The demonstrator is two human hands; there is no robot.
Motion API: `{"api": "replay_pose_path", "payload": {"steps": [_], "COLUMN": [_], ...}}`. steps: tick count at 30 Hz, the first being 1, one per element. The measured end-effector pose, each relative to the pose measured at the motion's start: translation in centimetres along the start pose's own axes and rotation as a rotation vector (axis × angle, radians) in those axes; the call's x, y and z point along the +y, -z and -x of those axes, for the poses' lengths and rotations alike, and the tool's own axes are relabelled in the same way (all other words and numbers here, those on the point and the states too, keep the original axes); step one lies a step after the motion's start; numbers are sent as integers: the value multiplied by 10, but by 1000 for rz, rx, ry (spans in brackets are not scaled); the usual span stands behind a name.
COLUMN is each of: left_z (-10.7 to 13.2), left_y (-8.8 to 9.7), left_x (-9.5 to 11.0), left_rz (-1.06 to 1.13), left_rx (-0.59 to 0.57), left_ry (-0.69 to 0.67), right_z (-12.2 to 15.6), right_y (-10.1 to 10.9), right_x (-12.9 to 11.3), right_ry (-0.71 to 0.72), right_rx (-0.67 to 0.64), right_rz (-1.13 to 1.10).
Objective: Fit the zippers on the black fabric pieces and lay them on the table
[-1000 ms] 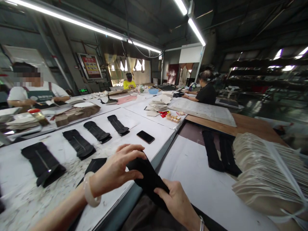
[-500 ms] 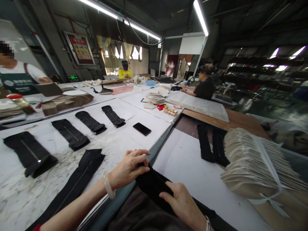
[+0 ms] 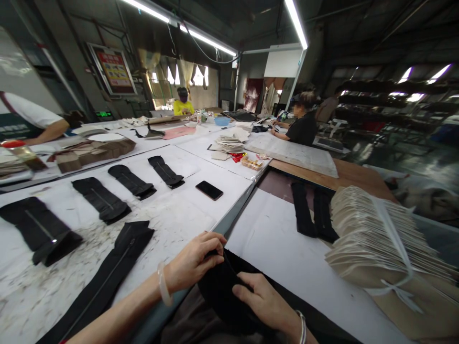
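Both my hands grip one black fabric piece (image 3: 222,294) at the near edge of the white table (image 3: 186,210). My left hand (image 3: 195,260) pinches its upper end with curled fingers. My right hand (image 3: 263,301) presses on its lower part, fingers closed over the cloth. Just left of my left forearm a long black zippered piece (image 3: 111,272) lies flat on the table. Beyond it stands a row of folded black zippered pieces (image 3: 102,199).
A black phone (image 3: 209,190) lies mid-table. A tied stack of beige card pieces (image 3: 380,243) sits at the right, with two black strips (image 3: 311,215) beside it. Other people work at the far tables: one in black (image 3: 303,126), one in yellow (image 3: 182,104), an arm at left (image 3: 39,126).
My view has dropped and shifted, so the long zippered piece now shows in full. Both hands have pulled the black fabric nearer to me, and my left fingers have curled tighter on it.
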State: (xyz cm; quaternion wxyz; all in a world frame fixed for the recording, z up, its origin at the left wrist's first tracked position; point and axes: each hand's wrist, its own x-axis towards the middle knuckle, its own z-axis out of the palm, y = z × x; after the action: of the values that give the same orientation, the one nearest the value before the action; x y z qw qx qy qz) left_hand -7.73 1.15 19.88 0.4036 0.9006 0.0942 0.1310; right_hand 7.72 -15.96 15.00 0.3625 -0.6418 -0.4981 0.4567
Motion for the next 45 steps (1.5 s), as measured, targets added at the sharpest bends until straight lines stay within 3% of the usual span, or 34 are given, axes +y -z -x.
{"api": "replay_pose_path", "payload": {"steps": [6,15,19,21,24,28,40,42,45], "left_z": [6,13,21,24,24,23,23,24,24], "left_y": [0,7,12,9,0,-13,-17,-17,-18], "left_x": [4,7,0,-6,-11,-8,-2,-3,-1], "left_rz": [-29,-3,0,150,569,895,992,990,982], "left_rx": [1,69,157,122,64,156,234,239,242], "left_ry": [-5,17,157,285,403,456,463,450,433], "right_z": [-18,-27,-21,-18,-15,-17,-20,-20,-20], "right_y": [-16,-33,-31,-30,-30,-30,-30,-31,-28], "right_x": [-6,-14,-14,-14,-13,-13,-15,-14,-17], "right_ry": [91,159,131,129,142,143,201,266,524], "right_rx": [77,271,295,282,278,298,348,415,642], "right_rz": [-149,-114,-82,-69,-52,-93,-117,-81,153]}}
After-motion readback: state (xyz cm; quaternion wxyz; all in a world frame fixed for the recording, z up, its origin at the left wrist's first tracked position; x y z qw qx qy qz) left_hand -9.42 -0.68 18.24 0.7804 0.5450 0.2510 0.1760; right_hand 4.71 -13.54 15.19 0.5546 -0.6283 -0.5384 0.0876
